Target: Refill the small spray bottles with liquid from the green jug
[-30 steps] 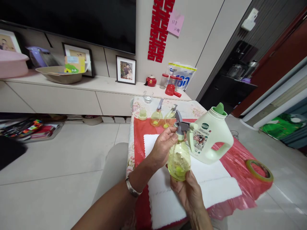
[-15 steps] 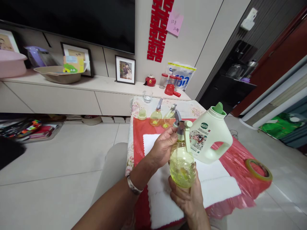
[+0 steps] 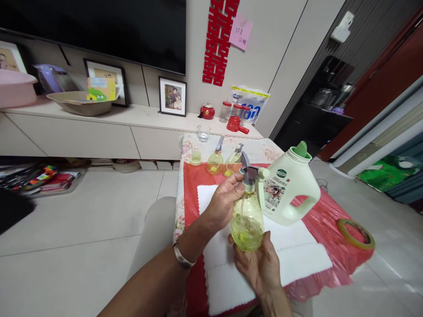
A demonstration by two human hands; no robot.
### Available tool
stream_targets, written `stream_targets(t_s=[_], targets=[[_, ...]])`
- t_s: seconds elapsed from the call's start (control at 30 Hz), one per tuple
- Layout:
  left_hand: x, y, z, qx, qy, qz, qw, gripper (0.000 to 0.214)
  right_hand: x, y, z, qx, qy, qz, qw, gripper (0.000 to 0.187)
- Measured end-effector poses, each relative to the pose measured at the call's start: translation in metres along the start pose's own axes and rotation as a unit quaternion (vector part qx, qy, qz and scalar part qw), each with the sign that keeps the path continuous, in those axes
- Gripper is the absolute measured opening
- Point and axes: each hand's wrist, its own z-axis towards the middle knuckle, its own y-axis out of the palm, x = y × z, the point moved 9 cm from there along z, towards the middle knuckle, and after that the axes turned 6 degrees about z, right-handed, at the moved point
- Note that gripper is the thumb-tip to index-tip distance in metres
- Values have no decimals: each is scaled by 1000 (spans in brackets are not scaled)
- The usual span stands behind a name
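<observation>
A small clear spray bottle (image 3: 247,222) with yellow-green liquid and a grey trigger head (image 3: 248,171) is held upright above a white cloth (image 3: 291,246). My left hand (image 3: 224,200) pinches the neck just under the trigger head. My right hand (image 3: 259,264) cups the bottle's round base from below. Right behind it stands a pale green detergent jug (image 3: 292,187) with a green cap.
The red cover (image 3: 330,229) lies on a low table with a floral cloth. Two more small spray bottles (image 3: 216,159), a loose cap (image 3: 196,157) and a glass (image 3: 203,132) stand at the far end. A tape roll (image 3: 357,233) lies at the right edge. Behind is a long cabinet (image 3: 82,127).
The spray bottle has been turned slightly and lowered a little between my hands; its nozzle points more to the right again. Both hands keep their hold.
</observation>
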Motion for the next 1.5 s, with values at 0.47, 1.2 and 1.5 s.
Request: stream_targets(t_s=[0.47,1.2,1.5], targets=[[-7,4,-4,-14,-17,30,999,49,5,6,2,-39,65,25,997,72],[-2,-8,1,8,53,53,997,33,-20,2,-3,71,-150,-111,980,82],[-6,6,-2,-38,-28,13,999,44,-11,2,-3,-4,-88,-71,994,64]])
